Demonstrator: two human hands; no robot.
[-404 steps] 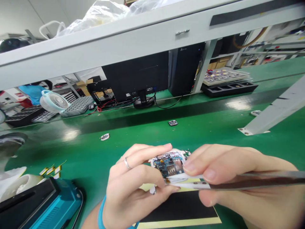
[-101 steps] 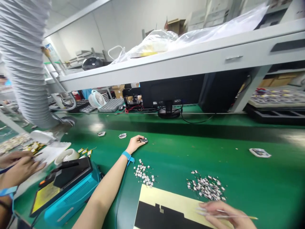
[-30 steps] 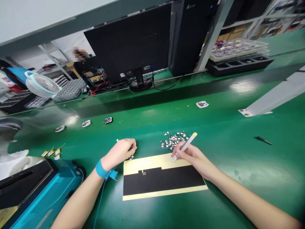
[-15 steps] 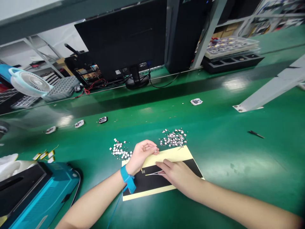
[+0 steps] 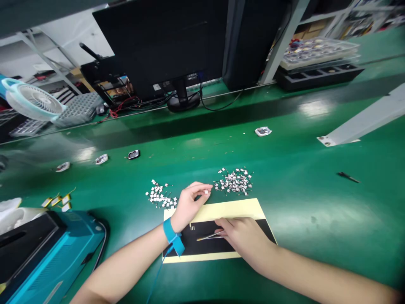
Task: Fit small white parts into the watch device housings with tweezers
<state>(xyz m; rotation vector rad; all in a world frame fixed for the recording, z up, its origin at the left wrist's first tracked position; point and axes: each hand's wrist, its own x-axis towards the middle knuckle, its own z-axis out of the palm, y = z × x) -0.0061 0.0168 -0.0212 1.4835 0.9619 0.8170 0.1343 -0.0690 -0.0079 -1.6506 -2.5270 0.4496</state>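
Observation:
My left hand (image 5: 193, 202), with a blue wrist strap (image 5: 174, 237), pinches a small white square part (image 5: 206, 192) between thumb and fingertips, beside the near left edge of a pile of small wired parts (image 5: 236, 181). Another pile of white square parts (image 5: 160, 196) lies left of this hand. My right hand (image 5: 245, 234) is closed around tweezers (image 5: 209, 237), whose tips point left over the black area of a yellow-bordered sheet (image 5: 234, 209). A few tiny pale strips (image 5: 192, 227) sit on the black area near my left wrist.
A teal-and-black machine (image 5: 60, 253) stands at the lower left, with several yellow-edged pieces (image 5: 56, 201) behind it. Small open housings (image 5: 133, 154) lie along the bench. To the right are a black pen-like tool (image 5: 348, 177) and a grey post (image 5: 363, 120). A monitor (image 5: 161, 42) stands at the back.
My left hand has moved away from me to the edge of the right pile, and the white part now shows in its fingertips. The tweezers have shifted slightly toward me. The view has tilted a little.

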